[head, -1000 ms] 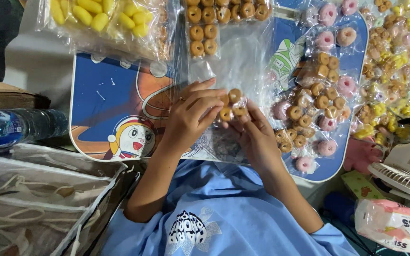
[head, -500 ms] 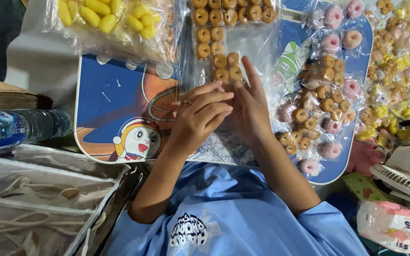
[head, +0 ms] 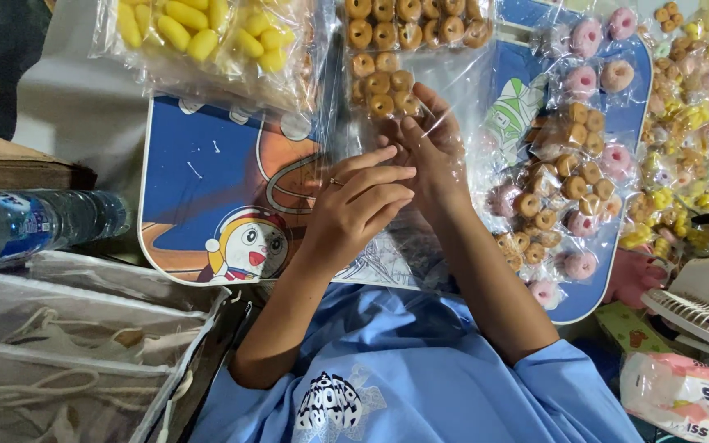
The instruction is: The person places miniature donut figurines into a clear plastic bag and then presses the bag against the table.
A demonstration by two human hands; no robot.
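A clear plastic bag (head: 420, 90) lies on a blue cartoon-printed tray table (head: 207, 164), with small brown ring snacks (head: 381, 82) stacked in its upper part. My right hand (head: 430, 152) reaches up into the loose lower part of the bag, and plastic film lies over its fingers just below the rings. My left hand (head: 354, 205), a ring on one finger, lies flat beside it with straight fingers touching the right hand's base and the film.
A bag of yellow snacks (head: 198, 33) lies at the top left. Small packs of brown and pink rings (head: 568, 180) cover the tray's right side, with more packs (head: 691, 123) beyond. A water bottle (head: 26, 226), clear zip bags (head: 59, 344), a white fan (head: 707, 295) and a tissue pack (head: 683, 402) surround me.
A second ago my fingertips pinched several brown rings together low on the tray. Both hands have since moved up, and the rings now sit stacked in the bag.
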